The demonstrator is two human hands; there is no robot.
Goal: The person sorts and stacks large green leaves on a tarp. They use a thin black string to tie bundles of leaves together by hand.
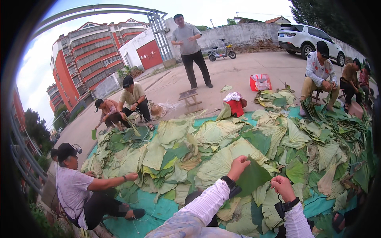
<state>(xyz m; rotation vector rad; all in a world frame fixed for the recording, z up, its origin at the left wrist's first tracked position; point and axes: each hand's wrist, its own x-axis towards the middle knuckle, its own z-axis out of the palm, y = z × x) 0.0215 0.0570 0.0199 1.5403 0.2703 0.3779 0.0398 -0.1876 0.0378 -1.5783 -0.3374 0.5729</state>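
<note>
Apparently handling a leaf above the pile, gripping it with left hand, pinching with right hand, cannot tell what; likely needing steadiness next.

A white car and a scooter are parked over by the pale wall. Someone in grey stands near a low stool; a red-and-white bag sits on the concrete. Flats rise beyond.
</note>
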